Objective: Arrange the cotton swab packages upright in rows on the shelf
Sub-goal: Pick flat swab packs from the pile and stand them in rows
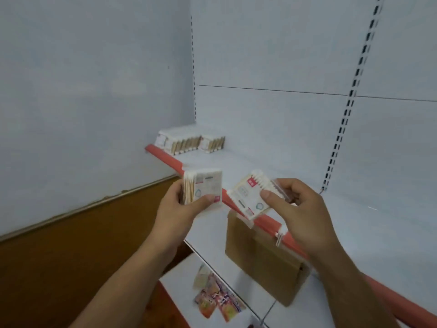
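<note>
Left hand (186, 209) grips stack of packages (203, 188); right hand (300, 209) pinches single package (250, 197), tilted over shelf (283, 166) edge. Turn upright, butt against back-left row (189, 140), labels aligned.

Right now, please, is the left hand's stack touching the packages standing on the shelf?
Apart: the head view shows bare shelf between the stack in the left hand and the standing packages.

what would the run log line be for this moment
left hand: grips package stack | right hand: pinches single package | shelf: two upright rows at far left end
</note>
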Motion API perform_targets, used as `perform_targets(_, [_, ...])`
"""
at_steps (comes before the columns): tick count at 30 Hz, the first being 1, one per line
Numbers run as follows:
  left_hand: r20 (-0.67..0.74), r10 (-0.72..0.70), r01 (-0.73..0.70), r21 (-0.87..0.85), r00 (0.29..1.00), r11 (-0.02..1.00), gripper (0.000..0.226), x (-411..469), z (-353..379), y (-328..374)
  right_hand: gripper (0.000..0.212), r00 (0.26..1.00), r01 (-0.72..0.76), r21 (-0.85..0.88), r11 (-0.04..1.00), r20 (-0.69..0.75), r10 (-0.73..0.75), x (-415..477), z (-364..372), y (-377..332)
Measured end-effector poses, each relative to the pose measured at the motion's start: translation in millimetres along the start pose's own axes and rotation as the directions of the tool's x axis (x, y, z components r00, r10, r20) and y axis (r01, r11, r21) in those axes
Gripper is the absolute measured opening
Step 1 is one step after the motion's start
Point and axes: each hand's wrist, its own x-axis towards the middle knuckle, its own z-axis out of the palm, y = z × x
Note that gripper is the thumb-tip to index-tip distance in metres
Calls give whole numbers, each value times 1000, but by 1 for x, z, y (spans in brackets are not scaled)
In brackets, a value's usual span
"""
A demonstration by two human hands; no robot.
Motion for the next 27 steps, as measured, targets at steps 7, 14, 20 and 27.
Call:
perform_targets(7, [-119,-12,6,-50,993,999,38,59,-75,-22,18,993,37,-105,994,118,-25,66,99,0])
perform_targets(14, [-89,36,-39,-30,995,999,41,183,-106,-38,15,996,50,-179,983,78,-36,173,180,21])
perform_targets(20, [2,101,-101,0,995,995,37,313,-123,-33,17,999,6,-172,985,-31,-12,268,234,43])
perform_targets(27, [146,123,-119,-38,982,992,35,418,-132,-43,22,989,-89,-299,950,-140,49,319,270,72])
